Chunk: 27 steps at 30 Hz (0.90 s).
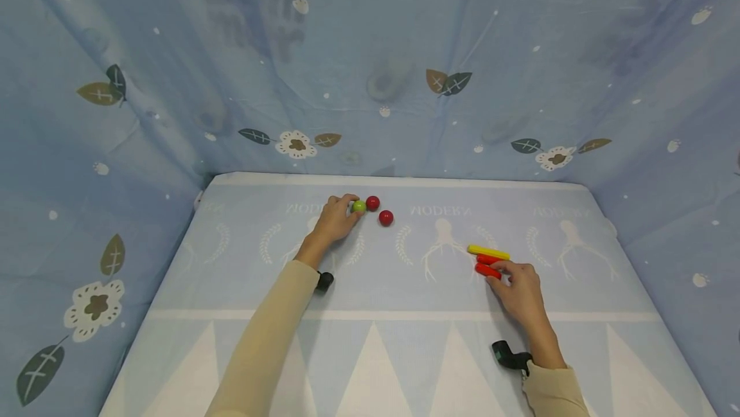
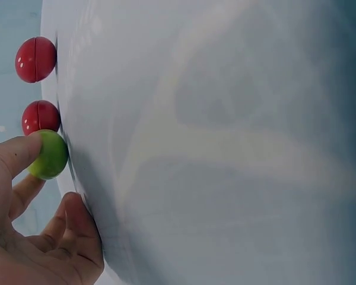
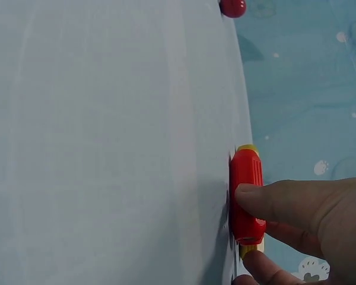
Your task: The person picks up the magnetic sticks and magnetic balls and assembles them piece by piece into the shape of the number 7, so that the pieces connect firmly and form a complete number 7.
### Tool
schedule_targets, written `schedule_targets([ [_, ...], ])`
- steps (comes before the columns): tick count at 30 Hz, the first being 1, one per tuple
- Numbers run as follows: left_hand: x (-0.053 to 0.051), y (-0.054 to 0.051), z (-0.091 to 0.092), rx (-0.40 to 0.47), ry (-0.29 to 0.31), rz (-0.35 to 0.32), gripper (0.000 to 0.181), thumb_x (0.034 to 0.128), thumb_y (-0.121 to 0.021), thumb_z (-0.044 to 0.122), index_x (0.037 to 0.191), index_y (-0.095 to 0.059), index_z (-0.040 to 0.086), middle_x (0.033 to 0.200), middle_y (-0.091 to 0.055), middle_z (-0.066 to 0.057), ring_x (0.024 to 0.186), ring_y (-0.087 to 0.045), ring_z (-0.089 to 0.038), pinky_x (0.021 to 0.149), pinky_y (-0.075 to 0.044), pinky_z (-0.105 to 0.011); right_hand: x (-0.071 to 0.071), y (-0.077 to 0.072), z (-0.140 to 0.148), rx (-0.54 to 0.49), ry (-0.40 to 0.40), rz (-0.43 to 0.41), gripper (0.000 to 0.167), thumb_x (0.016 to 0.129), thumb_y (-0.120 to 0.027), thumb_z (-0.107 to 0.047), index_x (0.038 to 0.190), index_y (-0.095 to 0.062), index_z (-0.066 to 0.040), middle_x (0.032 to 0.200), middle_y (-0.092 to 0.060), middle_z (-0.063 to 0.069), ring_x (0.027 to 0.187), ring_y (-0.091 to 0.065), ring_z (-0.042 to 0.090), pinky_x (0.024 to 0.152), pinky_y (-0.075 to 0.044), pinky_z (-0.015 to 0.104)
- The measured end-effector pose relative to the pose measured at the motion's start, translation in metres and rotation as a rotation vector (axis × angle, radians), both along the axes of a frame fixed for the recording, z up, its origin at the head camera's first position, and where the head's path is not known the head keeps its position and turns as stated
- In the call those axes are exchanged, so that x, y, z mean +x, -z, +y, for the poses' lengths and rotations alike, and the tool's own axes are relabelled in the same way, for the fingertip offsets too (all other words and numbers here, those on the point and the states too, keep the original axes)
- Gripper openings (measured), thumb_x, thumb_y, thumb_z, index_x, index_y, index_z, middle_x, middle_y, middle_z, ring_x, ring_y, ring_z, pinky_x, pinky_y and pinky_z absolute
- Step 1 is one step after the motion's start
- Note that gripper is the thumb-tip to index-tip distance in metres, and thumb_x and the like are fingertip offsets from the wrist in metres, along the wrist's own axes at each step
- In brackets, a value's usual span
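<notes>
My left hand [image 1: 337,218] pinches a small glossy green ball [image 2: 50,155] between thumb and fingers, at the far side of the table. Right behind it sits a red ball [image 1: 372,203], and a second red ball [image 1: 386,218] lies slightly nearer; both have a seam line. Over on the right, my right hand [image 1: 520,288] pinches a short, ribbed red cylinder [image 3: 247,196] with its thumb on the near side. Another red cylinder [image 1: 487,259] lies alongside, partly covered by the fingers. Beyond both is a longer yellow stick [image 1: 488,252], roughly parallel to them.
A pale blue patterned cloth covers the table [image 1: 370,295]. Blue printed fabric [image 1: 370,83] rises behind the back edge and along both sides. Black wrist cameras [image 1: 509,356] are worn on both wrists.
</notes>
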<state>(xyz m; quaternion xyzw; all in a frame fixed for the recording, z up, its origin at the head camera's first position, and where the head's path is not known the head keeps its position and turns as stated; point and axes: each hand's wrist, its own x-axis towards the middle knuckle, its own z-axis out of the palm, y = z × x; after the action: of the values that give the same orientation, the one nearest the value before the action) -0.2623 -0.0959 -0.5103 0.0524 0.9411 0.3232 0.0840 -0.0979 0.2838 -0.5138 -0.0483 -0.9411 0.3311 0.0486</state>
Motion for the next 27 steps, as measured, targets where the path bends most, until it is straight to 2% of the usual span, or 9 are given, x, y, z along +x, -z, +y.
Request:
schedule_targets([
  [8, 0.006, -0.005, -0.007, 0.010, -0.016, 0.008, 0.045, 0.1012, -0.061, 0.033, 0.141, -0.053, 0.014, 0.134, -0.045, -0.021, 0.123, -0.048, -0.037, 0.102, -0.040, -0.053, -0.001, -0.005, -0.008, -0.003, -0.009, 0.001, 0.024, 0.089, -0.074, -0.005, 0.111, -0.069, 0.005, 0.107, -0.056, 0.028, 0.101, -0.047, 0.039, 0.081, -0.037, 0.050],
  [12, 0.013, -0.011, -0.014, 0.022, -0.019, 0.025, 0.046, 0.1005, -0.062, 0.034, 0.141, -0.053, 0.015, 0.137, -0.045, -0.021, 0.124, -0.049, -0.038, 0.101, -0.041, -0.054, -0.004, -0.010, -0.014, -0.021, -0.041, 0.046, 0.026, 0.088, -0.075, -0.004, 0.112, -0.069, 0.006, 0.109, -0.056, 0.027, 0.104, -0.047, 0.040, 0.083, -0.038, 0.052],
  [18, 0.033, -0.027, -0.025, 0.054, -0.014, 0.058, 0.045, 0.1000, -0.063, 0.033, 0.140, -0.054, 0.016, 0.136, -0.046, -0.018, 0.118, -0.052, -0.033, 0.098, -0.043, -0.051, -0.013, -0.015, -0.031, -0.055, -0.124, 0.155, 0.027, 0.084, -0.078, 0.001, 0.110, -0.071, 0.003, 0.104, -0.061, 0.022, 0.099, -0.050, 0.036, 0.081, -0.040, 0.047],
  [24, 0.057, -0.036, -0.038, 0.075, 0.014, 0.107, 0.046, 0.0994, -0.064, 0.032, 0.139, -0.055, 0.012, 0.133, -0.049, -0.018, 0.112, -0.054, -0.030, 0.093, -0.046, -0.049, -0.023, -0.017, -0.049, -0.057, -0.172, 0.135, 0.022, 0.086, -0.077, -0.003, 0.108, -0.072, -0.002, 0.103, -0.061, 0.020, 0.097, -0.051, 0.033, 0.079, -0.041, 0.045],
  [27, 0.070, -0.037, -0.044, 0.080, 0.022, 0.115, 0.046, 0.0994, -0.065, 0.031, 0.140, -0.055, 0.012, 0.133, -0.050, -0.018, 0.110, -0.055, -0.030, 0.090, -0.046, -0.049, -0.028, -0.018, -0.058, -0.066, -0.203, 0.131, 0.022, 0.087, -0.077, -0.004, 0.108, -0.072, -0.003, 0.107, -0.062, 0.020, 0.100, -0.052, 0.034, 0.080, -0.043, 0.046],
])
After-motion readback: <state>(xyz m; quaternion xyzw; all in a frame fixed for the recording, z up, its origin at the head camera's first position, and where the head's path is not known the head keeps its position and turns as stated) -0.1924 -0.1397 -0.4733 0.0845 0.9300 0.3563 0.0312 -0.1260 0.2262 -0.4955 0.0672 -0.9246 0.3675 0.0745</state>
